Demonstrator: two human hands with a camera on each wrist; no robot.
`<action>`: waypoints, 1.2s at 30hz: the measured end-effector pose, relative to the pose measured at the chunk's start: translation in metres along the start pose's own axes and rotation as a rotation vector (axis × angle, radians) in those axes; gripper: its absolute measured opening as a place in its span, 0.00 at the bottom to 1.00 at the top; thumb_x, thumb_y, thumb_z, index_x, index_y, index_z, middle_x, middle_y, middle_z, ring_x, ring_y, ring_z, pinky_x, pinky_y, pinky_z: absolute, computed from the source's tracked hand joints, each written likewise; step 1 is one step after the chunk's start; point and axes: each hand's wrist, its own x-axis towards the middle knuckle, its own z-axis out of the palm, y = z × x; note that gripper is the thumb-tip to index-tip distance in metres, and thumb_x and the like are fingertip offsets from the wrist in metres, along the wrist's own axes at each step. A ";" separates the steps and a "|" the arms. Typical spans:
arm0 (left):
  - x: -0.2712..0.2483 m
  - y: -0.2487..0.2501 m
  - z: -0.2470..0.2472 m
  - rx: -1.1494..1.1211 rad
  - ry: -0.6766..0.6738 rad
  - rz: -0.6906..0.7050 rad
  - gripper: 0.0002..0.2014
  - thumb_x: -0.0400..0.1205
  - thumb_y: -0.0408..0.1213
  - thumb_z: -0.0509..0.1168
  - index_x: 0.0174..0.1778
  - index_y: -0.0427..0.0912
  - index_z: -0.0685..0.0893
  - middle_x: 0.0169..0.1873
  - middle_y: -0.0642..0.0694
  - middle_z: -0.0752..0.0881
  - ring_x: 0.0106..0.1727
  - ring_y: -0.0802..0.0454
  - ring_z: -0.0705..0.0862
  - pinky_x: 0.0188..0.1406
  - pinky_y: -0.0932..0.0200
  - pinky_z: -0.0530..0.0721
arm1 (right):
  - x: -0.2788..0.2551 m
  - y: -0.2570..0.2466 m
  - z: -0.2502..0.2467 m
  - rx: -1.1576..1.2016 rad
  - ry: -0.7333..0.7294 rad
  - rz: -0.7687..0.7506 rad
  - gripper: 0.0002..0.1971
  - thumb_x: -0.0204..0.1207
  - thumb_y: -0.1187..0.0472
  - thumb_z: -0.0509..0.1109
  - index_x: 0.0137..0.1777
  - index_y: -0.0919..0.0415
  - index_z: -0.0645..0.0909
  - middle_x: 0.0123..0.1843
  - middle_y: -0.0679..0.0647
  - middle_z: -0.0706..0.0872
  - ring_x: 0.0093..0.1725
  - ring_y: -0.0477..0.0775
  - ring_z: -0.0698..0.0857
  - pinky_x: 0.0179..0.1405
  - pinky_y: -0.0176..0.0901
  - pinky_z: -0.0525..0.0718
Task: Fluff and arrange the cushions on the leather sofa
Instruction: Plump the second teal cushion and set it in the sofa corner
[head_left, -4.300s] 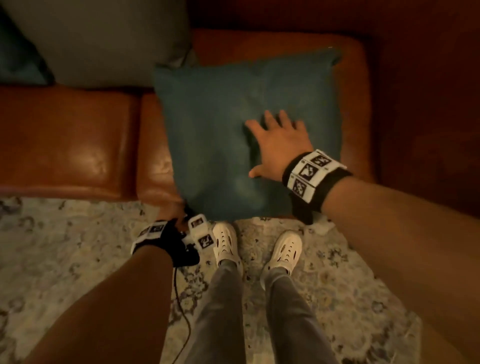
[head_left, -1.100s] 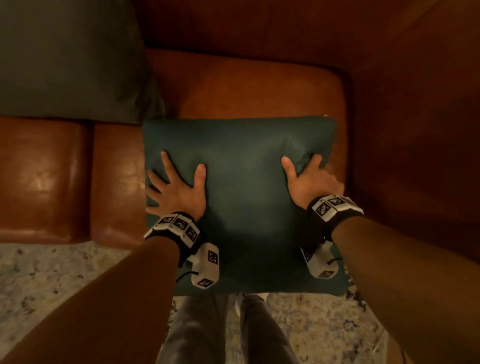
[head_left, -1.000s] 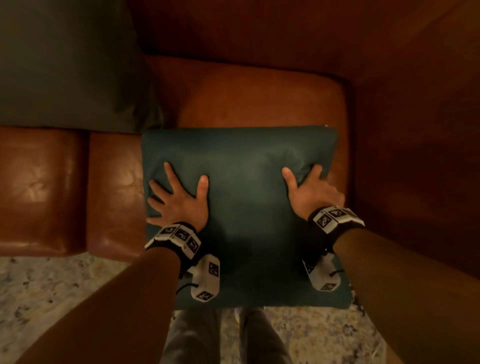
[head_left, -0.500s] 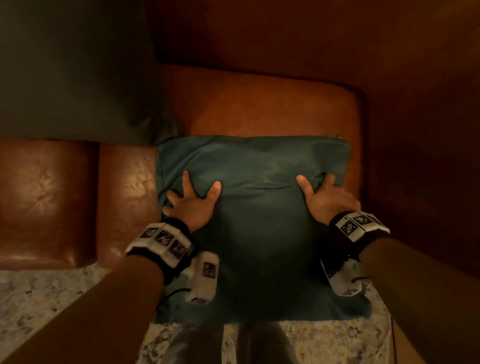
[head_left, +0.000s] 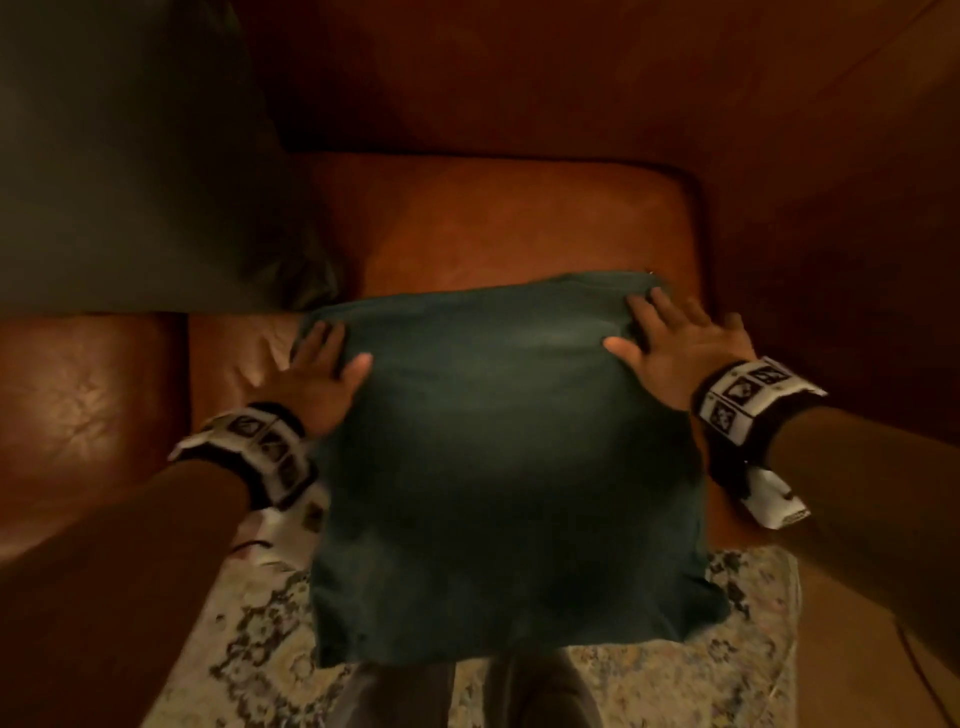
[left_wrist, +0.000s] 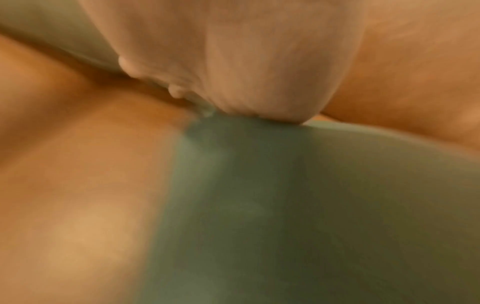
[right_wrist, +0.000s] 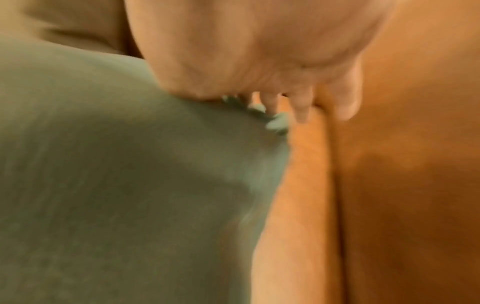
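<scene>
A square teal cushion of matte fabric is seen at the front of the right-hand seat of the brown leather sofa, its near edge hanging past the seat front. Its middle is plump and rounded, and its far corners are creased. A larger grey-green cushion is propped against the sofa back to the left, apart from the teal one.
</scene>
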 end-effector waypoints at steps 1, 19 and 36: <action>-0.005 -0.007 -0.004 0.002 0.013 -0.040 0.38 0.79 0.72 0.33 0.84 0.60 0.43 0.85 0.55 0.40 0.85 0.42 0.38 0.80 0.29 0.36 | -0.002 0.006 0.000 0.021 0.002 0.010 0.41 0.77 0.26 0.33 0.87 0.45 0.43 0.90 0.50 0.45 0.88 0.60 0.47 0.81 0.73 0.54; -0.063 0.079 0.028 0.103 0.469 0.365 0.34 0.82 0.63 0.46 0.84 0.52 0.59 0.83 0.39 0.59 0.83 0.34 0.55 0.78 0.27 0.54 | -0.048 -0.062 0.007 0.156 0.291 -0.290 0.35 0.84 0.33 0.41 0.87 0.48 0.52 0.89 0.56 0.52 0.88 0.60 0.49 0.83 0.68 0.51; -0.080 0.141 0.113 0.404 0.373 0.497 0.35 0.80 0.69 0.42 0.84 0.61 0.51 0.86 0.47 0.51 0.85 0.37 0.45 0.77 0.23 0.44 | -0.051 -0.023 0.092 0.321 0.429 -0.083 0.31 0.85 0.37 0.46 0.87 0.44 0.50 0.89 0.50 0.54 0.88 0.57 0.52 0.84 0.62 0.53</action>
